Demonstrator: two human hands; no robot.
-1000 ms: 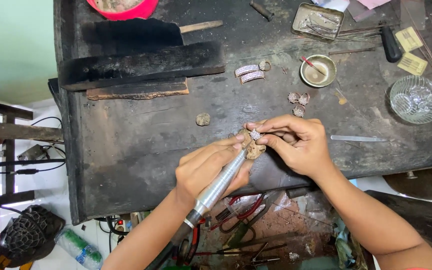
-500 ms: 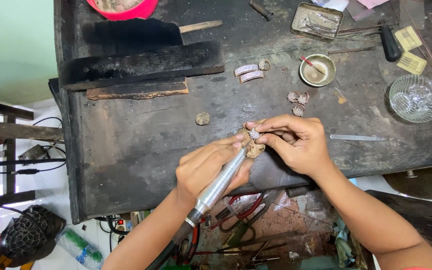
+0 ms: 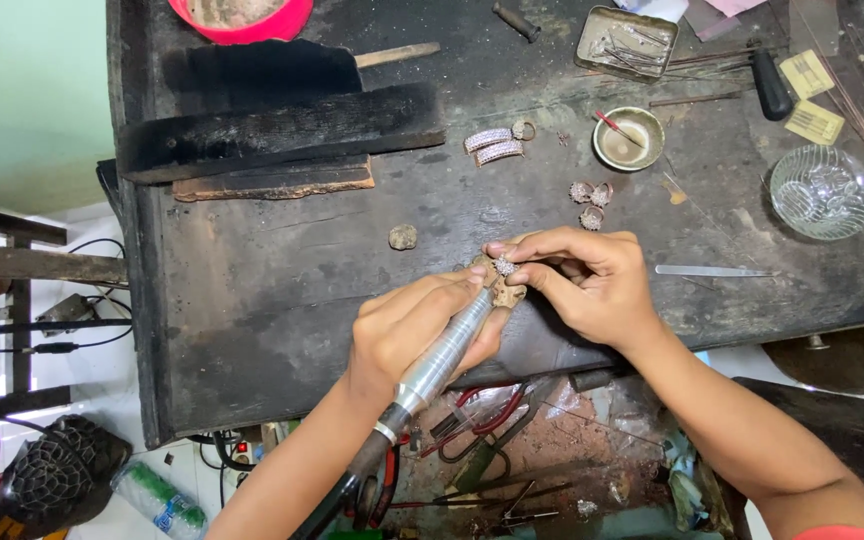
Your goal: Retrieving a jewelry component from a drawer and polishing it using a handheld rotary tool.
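Jewel piece: a small sparkling ring-like piece [image 3: 504,266] sits just right of the frame's centre, pinched at my fingertips over the front part of the counter.
Right hand: my right hand [image 3: 582,285] is closed on the jewel piece, thumb and forefinger tips squeezing it, the other fingers curled behind.
Left hand: my left hand [image 3: 414,325] is wrapped around a silver rotary handpiece [image 3: 442,360], gripping it like a pen; its tip meets the jewel piece.
Handpiece run: the tool slants from the centre down to the lower left, where its dark cable end leaves my fist.
Wooden peg: a worn brown block [image 3: 508,293] lies just under the jewel piece, touching my fingers.
Counter: a dark, scuffed counter [image 3: 252,300] fills the middle of the frame.
Nearby bits: a small round lump [image 3: 403,237] lies left of my hands; three small jewelled pieces [image 3: 590,200] lie just above my right hand.
Further up: two curved stone-set bands [image 3: 493,146] lie above centre, a small brass bowl [image 3: 628,138] to their right.
Right side: a flat metal strip [image 3: 712,271] lies right of my hand; a clear glass dish [image 3: 821,192] stands at upper right.
Upper left: dark wooden blocks [image 3: 272,125] lie stacked; a red bowl [image 3: 242,15] touches the top edge.
Below the counter: pliers with red handles [image 3: 492,425] lie in an open tray.
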